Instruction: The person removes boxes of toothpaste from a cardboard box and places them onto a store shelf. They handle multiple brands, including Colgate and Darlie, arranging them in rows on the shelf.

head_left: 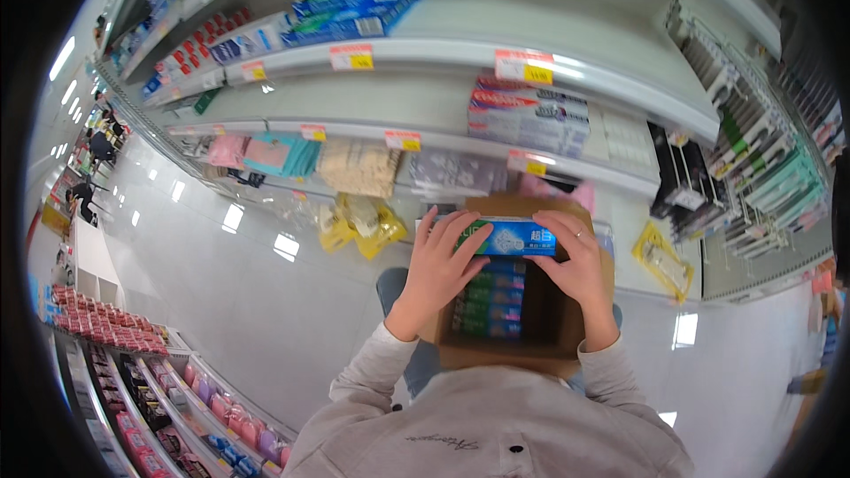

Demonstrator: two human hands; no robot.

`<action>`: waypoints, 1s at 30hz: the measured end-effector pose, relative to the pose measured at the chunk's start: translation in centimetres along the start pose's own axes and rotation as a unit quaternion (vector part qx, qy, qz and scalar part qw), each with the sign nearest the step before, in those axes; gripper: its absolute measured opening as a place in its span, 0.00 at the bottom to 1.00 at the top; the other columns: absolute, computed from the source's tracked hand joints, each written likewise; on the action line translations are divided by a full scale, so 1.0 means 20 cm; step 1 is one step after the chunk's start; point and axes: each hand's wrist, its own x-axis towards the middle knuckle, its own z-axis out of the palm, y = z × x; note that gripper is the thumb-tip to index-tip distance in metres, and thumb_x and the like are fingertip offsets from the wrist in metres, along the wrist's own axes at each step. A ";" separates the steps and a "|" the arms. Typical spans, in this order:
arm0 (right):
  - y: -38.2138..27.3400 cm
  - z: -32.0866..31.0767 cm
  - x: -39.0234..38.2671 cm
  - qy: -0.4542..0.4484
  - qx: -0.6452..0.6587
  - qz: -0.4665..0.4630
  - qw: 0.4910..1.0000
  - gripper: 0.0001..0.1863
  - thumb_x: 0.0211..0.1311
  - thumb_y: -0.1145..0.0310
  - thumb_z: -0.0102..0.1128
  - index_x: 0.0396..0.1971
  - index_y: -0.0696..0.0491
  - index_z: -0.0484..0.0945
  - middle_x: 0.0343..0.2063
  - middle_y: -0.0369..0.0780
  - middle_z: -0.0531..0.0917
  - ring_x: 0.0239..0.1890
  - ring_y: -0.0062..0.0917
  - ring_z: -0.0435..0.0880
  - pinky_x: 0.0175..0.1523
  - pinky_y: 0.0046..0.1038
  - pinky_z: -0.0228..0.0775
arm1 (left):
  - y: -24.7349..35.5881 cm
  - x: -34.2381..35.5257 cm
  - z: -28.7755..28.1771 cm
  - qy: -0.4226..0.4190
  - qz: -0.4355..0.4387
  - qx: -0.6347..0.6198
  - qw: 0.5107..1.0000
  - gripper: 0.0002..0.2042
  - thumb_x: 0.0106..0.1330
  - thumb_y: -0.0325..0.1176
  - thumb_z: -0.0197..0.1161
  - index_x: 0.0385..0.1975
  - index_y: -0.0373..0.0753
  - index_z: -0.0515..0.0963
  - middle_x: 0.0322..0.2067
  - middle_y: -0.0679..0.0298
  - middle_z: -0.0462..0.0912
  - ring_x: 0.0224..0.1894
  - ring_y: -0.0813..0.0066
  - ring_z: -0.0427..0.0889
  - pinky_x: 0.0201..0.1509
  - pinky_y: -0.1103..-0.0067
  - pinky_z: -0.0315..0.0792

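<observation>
Both hands grip a blue and green toothpaste box held level above an open cardboard carton. My left hand has its fingers closed over the box's left end, and my right hand holds the right end, fingers on top and thumb beneath. Inside the carton, below the held box, lie several similar boxes in a stack. The carton sits in front of me between my forearms, partly hidden by my hands and body.
Ahead are shelves with blue boxes, white and red boxes and folded towels. Yellow packages sit low. A rack stands right; another display lines the left. People are far down the aisle.
</observation>
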 end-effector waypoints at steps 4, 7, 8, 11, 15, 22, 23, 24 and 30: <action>-0.11 0.05 0.36 0.020 -0.022 -0.060 0.998 0.34 0.43 0.75 0.78 0.56 0.54 0.79 0.54 0.44 0.81 0.55 0.40 0.80 0.58 0.35 0.74 | -0.15 0.26 -0.25 0.097 0.013 0.094 0.991 0.25 0.53 0.27 0.69 0.55 0.45 0.79 0.59 0.63 0.77 0.64 0.59 0.74 0.73 0.55 0.53; -0.23 0.08 0.69 0.032 -0.050 -0.147 0.987 0.32 0.50 0.74 0.74 0.58 0.54 0.76 0.54 0.45 0.79 0.54 0.42 0.79 0.58 0.37 0.73 | -0.37 0.45 -0.42 0.188 0.057 0.155 0.968 0.25 0.57 0.24 0.66 0.57 0.44 0.79 0.63 0.62 0.76 0.68 0.59 0.71 0.74 0.56 0.52; -0.25 0.10 0.79 0.049 -0.062 -0.182 0.980 0.31 0.51 0.73 0.73 0.58 0.54 0.76 0.53 0.45 0.80 0.54 0.42 0.79 0.58 0.39 0.73 | -0.42 0.52 -0.47 0.203 0.062 0.164 0.963 0.24 0.58 0.24 0.65 0.58 0.44 0.78 0.64 0.62 0.75 0.68 0.59 0.71 0.74 0.57 0.52; -0.29 0.20 1.12 0.103 -0.031 -0.233 0.967 0.28 0.55 0.70 0.70 0.58 0.54 0.76 0.53 0.45 0.80 0.54 0.42 0.78 0.58 0.39 0.72 | -0.58 0.73 -0.60 0.240 0.072 0.182 0.951 0.22 0.63 0.24 0.62 0.59 0.43 0.77 0.65 0.61 0.74 0.69 0.59 0.70 0.73 0.58 0.54; -0.33 0.34 1.45 0.132 -0.071 -0.250 0.957 0.24 0.61 0.63 0.66 0.57 0.54 0.78 0.53 0.45 0.80 0.55 0.41 0.78 0.59 0.39 0.70 | -0.87 0.92 -0.66 0.246 0.060 0.176 0.951 0.20 0.68 0.25 0.59 0.60 0.42 0.76 0.65 0.59 0.73 0.69 0.58 0.69 0.73 0.59 0.56; -0.21 0.53 1.70 0.114 -0.156 -0.220 0.956 0.23 0.66 0.57 0.61 0.58 0.50 0.80 0.59 0.46 0.78 0.64 0.42 0.72 0.67 0.43 0.61 | -1.12 1.04 -0.69 0.202 0.001 0.199 0.959 0.18 0.73 0.40 0.55 0.59 0.43 0.76 0.61 0.55 0.75 0.65 0.56 0.71 0.73 0.57 0.55; -0.21 0.55 1.71 0.125 -0.158 -0.216 0.955 0.23 0.65 0.57 0.62 0.58 0.50 0.80 0.59 0.47 0.77 0.64 0.42 0.71 0.68 0.43 0.61 | -1.14 1.05 -0.69 0.200 -0.003 0.197 0.960 0.18 0.73 0.42 0.56 0.59 0.43 0.76 0.62 0.55 0.74 0.66 0.55 0.70 0.74 0.56 0.53; -0.22 0.56 1.69 0.131 -0.161 -0.210 0.955 0.24 0.65 0.57 0.63 0.58 0.50 0.80 0.59 0.48 0.77 0.64 0.42 0.71 0.68 0.42 0.61 | -1.15 1.05 -0.69 0.197 -0.010 0.192 0.961 0.19 0.72 0.44 0.56 0.59 0.43 0.76 0.62 0.55 0.74 0.67 0.55 0.69 0.74 0.55 0.51; -0.30 0.46 1.49 0.189 -0.034 -0.189 0.963 0.24 0.63 0.65 0.62 0.59 0.54 0.74 0.61 0.49 0.74 0.65 0.46 0.70 0.68 0.43 0.61 | -1.18 1.06 -0.67 0.199 -0.042 0.255 0.945 0.26 0.70 0.53 0.58 0.62 0.45 0.73 0.68 0.52 0.67 0.74 0.51 0.58 0.75 0.46 0.42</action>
